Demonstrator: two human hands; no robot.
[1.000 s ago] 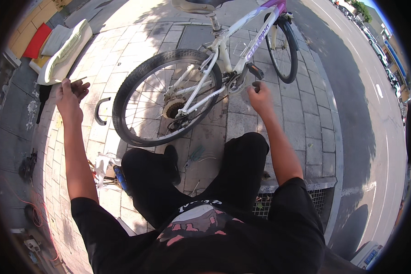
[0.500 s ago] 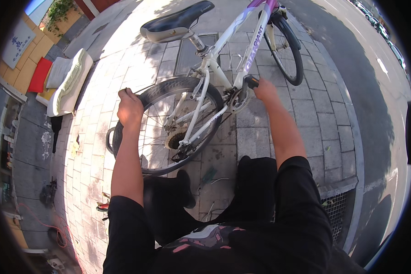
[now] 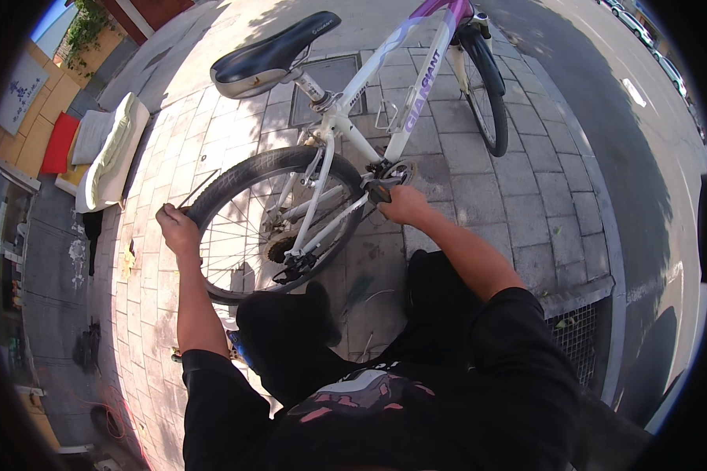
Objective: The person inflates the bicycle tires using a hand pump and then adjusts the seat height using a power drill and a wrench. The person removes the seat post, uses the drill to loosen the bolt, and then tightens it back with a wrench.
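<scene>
Head view: sunlit paving (image 3: 483, 184) spans the middle of the frame, the bicycle (image 3: 360, 141) upright at upper centre. I see the right hand (image 3: 406, 206) with fingers clamped on the pedal (image 3: 380, 189), centre frame, presumably for leverage on the crank. Left hand (image 3: 179, 230), left of centre: fingers pinched together on a thin dark stick (image 3: 202, 189) beside the rear tyre (image 3: 247, 166), probably keeping it near the rim. Versus half a second ago: pedal swung round to the chainring's rear side; left hand lower.

Pedal (image 3: 379, 191) — now further back
</scene>
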